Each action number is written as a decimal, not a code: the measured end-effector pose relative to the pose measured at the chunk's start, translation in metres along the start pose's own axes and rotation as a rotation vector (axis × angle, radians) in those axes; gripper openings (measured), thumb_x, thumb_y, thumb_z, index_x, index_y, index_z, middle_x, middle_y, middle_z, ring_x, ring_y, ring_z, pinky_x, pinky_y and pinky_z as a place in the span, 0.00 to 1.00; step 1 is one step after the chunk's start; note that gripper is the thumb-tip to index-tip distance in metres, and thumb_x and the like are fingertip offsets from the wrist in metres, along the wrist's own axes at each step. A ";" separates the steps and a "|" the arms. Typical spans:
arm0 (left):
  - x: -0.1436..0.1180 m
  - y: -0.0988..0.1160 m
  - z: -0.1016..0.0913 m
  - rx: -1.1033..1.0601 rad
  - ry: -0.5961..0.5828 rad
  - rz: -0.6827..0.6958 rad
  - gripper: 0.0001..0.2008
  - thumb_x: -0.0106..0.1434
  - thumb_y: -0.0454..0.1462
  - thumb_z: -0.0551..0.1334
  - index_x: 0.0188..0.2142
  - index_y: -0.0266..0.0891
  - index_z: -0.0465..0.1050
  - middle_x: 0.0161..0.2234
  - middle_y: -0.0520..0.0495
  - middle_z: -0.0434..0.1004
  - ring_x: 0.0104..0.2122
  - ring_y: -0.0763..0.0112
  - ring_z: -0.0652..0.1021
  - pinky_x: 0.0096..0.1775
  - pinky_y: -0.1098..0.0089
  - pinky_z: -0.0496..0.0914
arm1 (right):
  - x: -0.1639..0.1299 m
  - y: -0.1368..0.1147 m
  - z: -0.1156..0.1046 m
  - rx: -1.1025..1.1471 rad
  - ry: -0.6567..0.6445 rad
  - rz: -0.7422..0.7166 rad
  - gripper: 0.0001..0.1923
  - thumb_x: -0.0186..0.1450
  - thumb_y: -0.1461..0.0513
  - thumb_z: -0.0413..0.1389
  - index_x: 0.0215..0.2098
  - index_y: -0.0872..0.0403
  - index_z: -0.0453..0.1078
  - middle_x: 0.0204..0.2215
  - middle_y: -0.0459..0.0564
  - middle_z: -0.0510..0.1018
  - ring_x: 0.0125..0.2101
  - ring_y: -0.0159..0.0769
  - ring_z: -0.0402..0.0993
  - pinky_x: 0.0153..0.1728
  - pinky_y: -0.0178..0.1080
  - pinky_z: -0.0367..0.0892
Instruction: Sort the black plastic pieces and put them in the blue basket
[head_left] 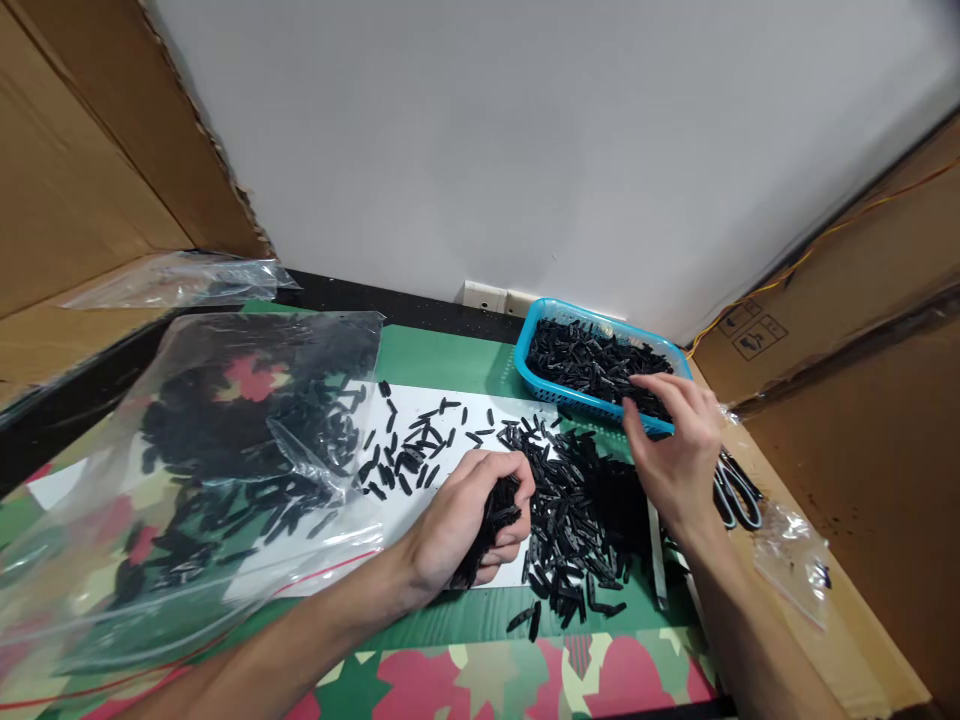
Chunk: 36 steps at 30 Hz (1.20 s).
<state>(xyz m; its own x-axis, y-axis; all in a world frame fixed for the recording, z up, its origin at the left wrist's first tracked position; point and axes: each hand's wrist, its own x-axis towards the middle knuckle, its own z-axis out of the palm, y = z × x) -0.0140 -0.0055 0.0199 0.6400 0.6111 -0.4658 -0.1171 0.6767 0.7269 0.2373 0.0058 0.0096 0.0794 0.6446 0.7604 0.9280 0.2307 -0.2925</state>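
- Dozens of small, stiff black plastic clips (577, 510) lie heaped on the table; they look light, best scooped by the handful.
- Left hand (469, 520) is closed round a bunch.
- Right hand (675, 445) hovers, fingers spread, at the blue plastic basket (525, 340).

Crowded table, with open room only along the near edge and at the far middle

The left hand (469, 515), closed on a fistful of black pieces, sits against the loose pile of black pieces (577, 510) that fills the centre; the clear plastic bag (217, 450) blocks the whole left side, its mouth spilling scattered pieces (412, 450) onto the white sheet (465, 400). The right hand (675, 450) hangs at the near rim of the blue basket (525, 350), with scissors (739, 490) just to its right and a cardboard wall (862, 400) beyond. A bare green strip lies between bag and basket, another below the pile.
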 end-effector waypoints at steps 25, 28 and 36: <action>0.008 -0.010 0.003 0.061 0.165 -0.028 0.22 0.69 0.57 0.58 0.32 0.43 0.60 0.16 0.59 0.59 0.14 0.81 0.56 0.13 0.83 0.50 | -0.033 -0.065 0.000 0.974 -0.542 -0.015 0.06 0.69 0.66 0.66 0.45 0.51 0.80 0.42 0.50 0.81 0.43 0.38 0.78 0.47 0.41 0.73; 0.009 -0.012 0.002 0.058 0.168 -0.030 0.21 0.71 0.57 0.57 0.33 0.44 0.61 0.17 0.59 0.60 0.14 0.81 0.56 0.13 0.83 0.49 | -0.035 -0.065 0.001 0.970 -0.536 -0.036 0.08 0.70 0.67 0.64 0.46 0.51 0.80 0.42 0.50 0.81 0.43 0.37 0.78 0.47 0.41 0.74; 0.009 -0.012 0.001 0.033 0.096 -0.019 0.19 0.71 0.54 0.58 0.34 0.44 0.62 0.17 0.60 0.60 0.14 0.82 0.54 0.13 0.84 0.48 | -0.033 -0.066 -0.001 0.901 -0.460 -0.003 0.06 0.70 0.68 0.62 0.42 0.52 0.79 0.38 0.50 0.82 0.40 0.37 0.78 0.42 0.39 0.74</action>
<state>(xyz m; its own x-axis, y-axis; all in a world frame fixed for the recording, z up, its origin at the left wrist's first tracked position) -0.0066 -0.0085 0.0077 0.5658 0.6359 -0.5249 -0.0798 0.6759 0.7327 0.1741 -0.0309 0.0044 -0.2476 0.8174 0.5201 0.2921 0.5748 -0.7644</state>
